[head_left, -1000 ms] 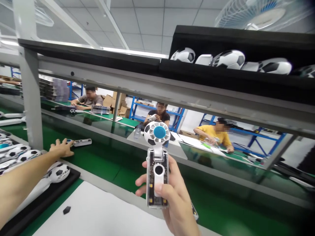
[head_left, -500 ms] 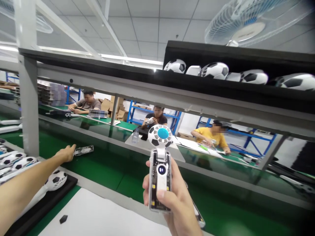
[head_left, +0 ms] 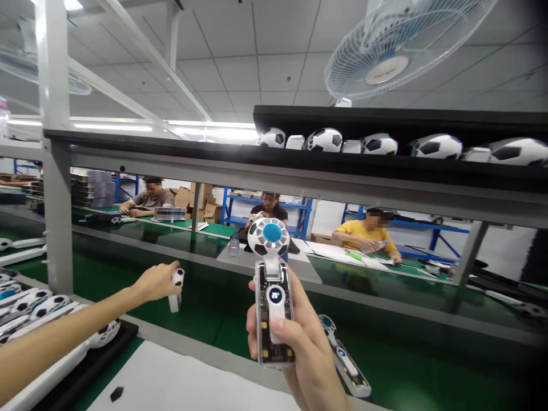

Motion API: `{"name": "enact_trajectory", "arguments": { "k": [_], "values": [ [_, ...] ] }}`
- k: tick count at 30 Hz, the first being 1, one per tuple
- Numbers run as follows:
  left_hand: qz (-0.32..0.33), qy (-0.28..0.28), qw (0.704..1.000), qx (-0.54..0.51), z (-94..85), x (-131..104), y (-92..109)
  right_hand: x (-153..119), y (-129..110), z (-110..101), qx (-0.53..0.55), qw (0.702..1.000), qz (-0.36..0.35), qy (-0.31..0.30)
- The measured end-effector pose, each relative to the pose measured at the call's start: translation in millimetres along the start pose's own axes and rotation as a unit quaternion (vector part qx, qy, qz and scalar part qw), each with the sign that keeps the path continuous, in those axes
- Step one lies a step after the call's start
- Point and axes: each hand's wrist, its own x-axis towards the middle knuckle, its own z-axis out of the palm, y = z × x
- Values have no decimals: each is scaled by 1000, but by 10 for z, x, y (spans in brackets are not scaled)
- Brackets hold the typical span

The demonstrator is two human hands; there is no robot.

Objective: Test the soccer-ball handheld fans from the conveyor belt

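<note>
My right hand (head_left: pixel 306 331) grips a small handheld fan (head_left: pixel 274 348) upright in front of me, its thumb on the white strip. The fan has a soccer-ball head with a blue centre, a clear body showing the circuit board, and a lit round display that seems to read 20. Out to the left, my left hand (head_left: pixel 158 281) is closed on a second handheld fan (head_left: pixel 174 301), seen edge-on above the green surface with its handle pointing down. Another clear-bodied fan (head_left: pixel 349 365) lies just right of my right wrist, partly behind it.
A black tray (head_left: pixel 122 337) with several soccer-ball fans stands at the left. White paper (head_left: pixel 188 379) with a black pentagon piece (head_left: pixel 116 394) lies in front. Overhead, a shelf (head_left: pixel 214 157) carries more fans. Several people sit across the green line (head_left: pixel 205 308). A grey post (head_left: pixel 59 228) rises at left.
My left hand has moved right, and the fan that lay by its fingertips is now held and turned edge-on. The right-hand fan's display went from 01 to what looks like 20. The view has tilted.
</note>
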Motion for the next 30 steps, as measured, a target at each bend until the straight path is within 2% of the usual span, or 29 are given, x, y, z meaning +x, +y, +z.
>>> {"name": "enact_trajectory", "arguments": {
  "k": [4,7,10,13,18,20,23,27,30],
  "values": [
    [29,10,1000,-5,282,-54,355,-25,-5,-14,-7,1000,-12,-17],
    [17,26,999,-40,507,-55,494,-25,-14,-59,-25,999,-26,-38],
    [-19,33,995,-93,712,-14,527,-25,-37,-97,-31,998,-24,-41],
    [-58,14,985,-160,899,38,510,-23,-58,-116,-28,998,-30,-38],
    [-131,-14,944,-303,1076,72,575,-13,-77,-145,-27,999,-37,-25],
    [-166,-13,911,-378,1080,54,662,-14,-90,-153,-21,999,-32,-18],
    [-212,-29,836,-506,1009,-17,833,-15,-114,-149,-23,999,-22,-10],
    [-221,-75,715,-658,754,-191,1045,11,-111,-132,-36,998,-42,-4],
    [-222,-102,637,-731,514,-356,1154,56,-73,-125,-26,999,-46,2]
  ]
}}
